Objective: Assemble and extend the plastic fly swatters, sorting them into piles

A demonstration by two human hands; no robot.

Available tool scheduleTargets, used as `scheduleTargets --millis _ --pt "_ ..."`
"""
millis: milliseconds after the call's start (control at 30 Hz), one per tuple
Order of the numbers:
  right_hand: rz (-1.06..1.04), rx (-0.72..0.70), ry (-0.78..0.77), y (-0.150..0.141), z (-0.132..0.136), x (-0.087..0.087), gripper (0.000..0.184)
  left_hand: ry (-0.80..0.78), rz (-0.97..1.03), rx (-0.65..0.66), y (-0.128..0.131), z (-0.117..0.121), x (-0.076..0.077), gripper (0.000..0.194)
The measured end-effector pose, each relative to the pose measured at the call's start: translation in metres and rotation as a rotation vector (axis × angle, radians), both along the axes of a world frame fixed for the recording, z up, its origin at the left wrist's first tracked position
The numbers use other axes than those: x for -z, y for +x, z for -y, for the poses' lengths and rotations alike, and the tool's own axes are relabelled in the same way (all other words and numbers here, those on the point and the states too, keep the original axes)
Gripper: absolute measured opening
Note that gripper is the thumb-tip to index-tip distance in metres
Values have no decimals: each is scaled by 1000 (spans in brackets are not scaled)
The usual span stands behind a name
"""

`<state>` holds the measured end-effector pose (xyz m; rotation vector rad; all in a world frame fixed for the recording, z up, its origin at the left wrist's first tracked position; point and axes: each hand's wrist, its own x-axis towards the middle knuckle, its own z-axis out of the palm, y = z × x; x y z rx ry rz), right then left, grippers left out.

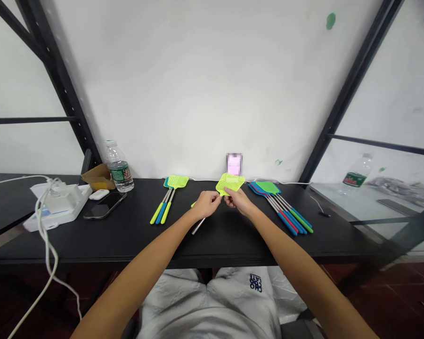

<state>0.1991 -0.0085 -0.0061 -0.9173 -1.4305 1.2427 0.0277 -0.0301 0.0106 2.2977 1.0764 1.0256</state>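
Observation:
My right hand (pixel 238 201) grips the lower edge of a yellow-green fly swatter head (pixel 229 182), its thumb lying on the mesh. My left hand (pixel 207 204) is closed beside it, fingers pinched around a thin metal rod (pixel 198 226) close to the neck of the head. The rod slants down to the left below my left hand, and its bare end shows no grip. Whether rod and head are joined is hidden by my fingers. Behind my left hand a bit of a yellow-green handle (pixel 193 204) peeks out on the table.
On the black table (pixel 134 245), several swatters (pixel 165 205) lie fanned on the left, and more swatters (pixel 286 209) on the right. A phone (pixel 106 205), water bottle (pixel 119 169), brown box (pixel 99 177) and white power strip (pixel 60 202) sit far left. A blurred-out screen (pixel 234 164) stands against the wall.

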Motion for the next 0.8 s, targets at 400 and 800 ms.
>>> scheduleTargets --millis 400,800 --pt "-132 45 50 2 4 -9 44 -418 321 222 1 -1 -4 33" --pt "-155 96 79 -3 5 -10 44 -532 424 270 4 -3 -1 34"
